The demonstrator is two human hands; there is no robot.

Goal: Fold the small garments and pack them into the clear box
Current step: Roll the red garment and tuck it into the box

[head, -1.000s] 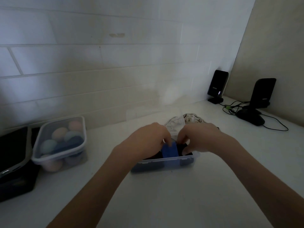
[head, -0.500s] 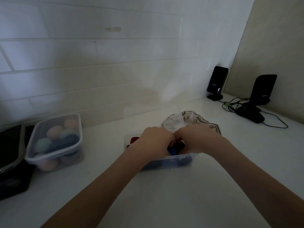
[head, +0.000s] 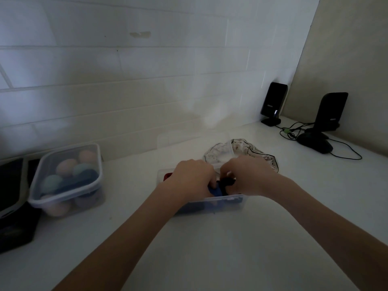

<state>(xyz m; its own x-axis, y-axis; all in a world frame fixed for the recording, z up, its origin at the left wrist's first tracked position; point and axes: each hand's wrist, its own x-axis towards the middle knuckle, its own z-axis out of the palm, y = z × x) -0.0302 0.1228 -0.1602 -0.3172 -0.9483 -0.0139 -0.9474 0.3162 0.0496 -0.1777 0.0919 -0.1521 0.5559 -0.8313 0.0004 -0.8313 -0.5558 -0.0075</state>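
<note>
On a white counter point(head: 210, 248) against a pale tiled wall point(head: 126, 80), a clear box point(head: 222, 203) sits near the middle of the view, its long near wall facing the camera. Both of the person's bare forearms reach forward into it from the bottom of the frame. The left hand point(head: 193, 178) is curled, knuckles up, with its fingers pressed down on a blue garment point(head: 216, 191) inside the box. The right hand point(head: 249, 177) is curled just beside it, fingers closed around a black garment point(head: 227, 182) that touches the blue one. A bit of red fabric point(head: 167, 176) shows at the far left end of the box, partly hidden by the left hand. More dark blue cloth shows through the near wall.

Just behind the hands, a pale patterned garment with a dark edge point(head: 252, 151) lies loose on the counter, apart from the box. A clear lid point(head: 193, 139) appears to lean against the wall behind the box; the dim light makes it hard to confirm.

To the left stands a second lidded clear container point(head: 65, 179) filled with rounded pastel and dark blue bundles. At the far left edge is a dark, flat object point(head: 10, 185); what it is cannot be told. In the right corner stand two black speakers point(head: 274, 101) with cables point(head: 294, 131) trailing across the counter.
</note>
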